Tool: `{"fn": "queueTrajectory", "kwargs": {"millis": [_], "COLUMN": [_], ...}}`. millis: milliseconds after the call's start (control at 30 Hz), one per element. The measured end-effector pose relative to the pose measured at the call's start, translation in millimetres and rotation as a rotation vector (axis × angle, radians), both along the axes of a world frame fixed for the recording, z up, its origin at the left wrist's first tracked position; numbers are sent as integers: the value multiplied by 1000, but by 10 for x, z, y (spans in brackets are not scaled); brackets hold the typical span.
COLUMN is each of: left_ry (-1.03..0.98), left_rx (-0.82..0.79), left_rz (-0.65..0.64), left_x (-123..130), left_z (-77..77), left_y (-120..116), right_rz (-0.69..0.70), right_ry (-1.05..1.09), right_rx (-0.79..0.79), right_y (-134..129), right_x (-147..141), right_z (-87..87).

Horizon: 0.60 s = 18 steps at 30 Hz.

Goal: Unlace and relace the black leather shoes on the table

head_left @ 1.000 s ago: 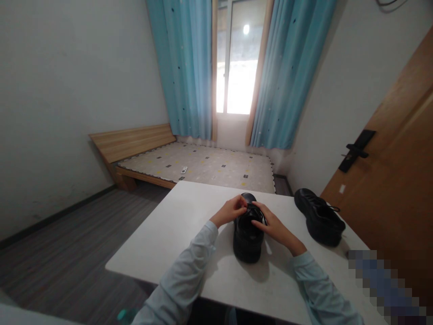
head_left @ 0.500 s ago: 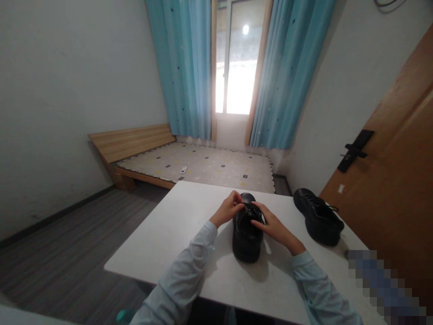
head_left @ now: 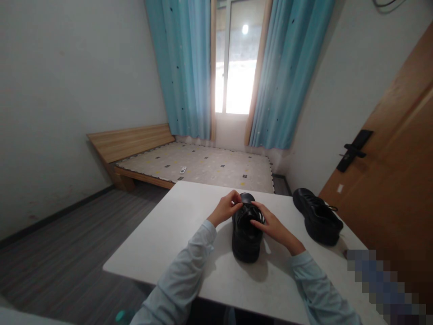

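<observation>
I have the left hand (head_left: 227,207) and the right hand (head_left: 275,226) both on a chunky black shoe with a smooth, leather-like upper and black laces (head_left: 246,249), which stands upright on its sole on a white, flat-topped desk (head_left: 152,253). Its toe lies just short of the far edge and its heel faces the near edge, leaving it a little right of the middle. My right grip is closed on the side of the shoe, thumb at the opening and fingers over the right side; most of those fingertips I lose against the black. The left grip sits at the lacing, thumb and forefinger close together, but I cannot tell whether it pinches a lace, since dark lace and dark upper run into one another. The inside of the shoe is only shadow to me. A matching black shoe (head_left: 323,223) lies along the right edge, its toe covering the far right corner, a lace loop sticking out. The near right corner I cannot see: the pale blue right sleeve (head_left: 314,282) and a pixelated patch (head_left: 385,284) take up that area. Past the far edge, the desk hides part of a patterned beige mattress (head_left: 209,162), where a small white object (head_left: 183,170) is too tiny to identify.
</observation>
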State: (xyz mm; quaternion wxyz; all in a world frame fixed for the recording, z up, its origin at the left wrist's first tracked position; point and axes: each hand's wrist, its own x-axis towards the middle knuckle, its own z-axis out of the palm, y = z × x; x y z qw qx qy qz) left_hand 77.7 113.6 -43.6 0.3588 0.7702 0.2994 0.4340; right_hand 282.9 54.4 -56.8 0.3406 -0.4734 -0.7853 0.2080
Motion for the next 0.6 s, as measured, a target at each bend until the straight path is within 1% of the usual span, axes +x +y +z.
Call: {"fn": "queueTrajectory", "kwargs": {"millis": [133, 300, 433, 600], "left_ry": [88, 170, 198, 243], "left_rx": [52, 89, 101, 161], "left_rz": [2, -27, 4, 38], "left_x": [-44, -62, -66, -63], "left_z": [18, 15, 2, -18], "left_y": [8, 28, 41, 56], "right_rz": [-8, -6, -3, -9], "right_ry": [-6, -5, -8, -21], "right_rx": [-1, 8, 13, -4], "right_y": [5, 13, 20, 21], "right_x": [9, 13, 12, 13], "right_z": [-19, -32, -37, -39]}}
